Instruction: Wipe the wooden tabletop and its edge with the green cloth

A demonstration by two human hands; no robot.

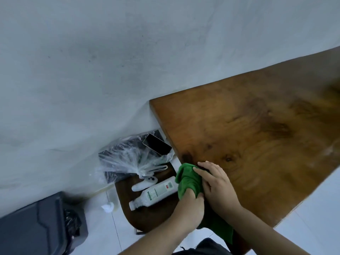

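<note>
Lower middle of the frame, the soft green microfibre cloth (187,181) drapes over the brown wooden tabletop (257,137) edge; left hand (191,208) fingers closed, bunching it, right hand (217,186) pressing flat, fingers loosely spread; light, floppy, so I'd grab a wadded handful.

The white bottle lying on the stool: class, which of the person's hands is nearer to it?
Left. The left hand, gripping the green cloth at the tabletop's edge, is just right of the white bottle. The right hand lies farther right, on the cloth.
</note>
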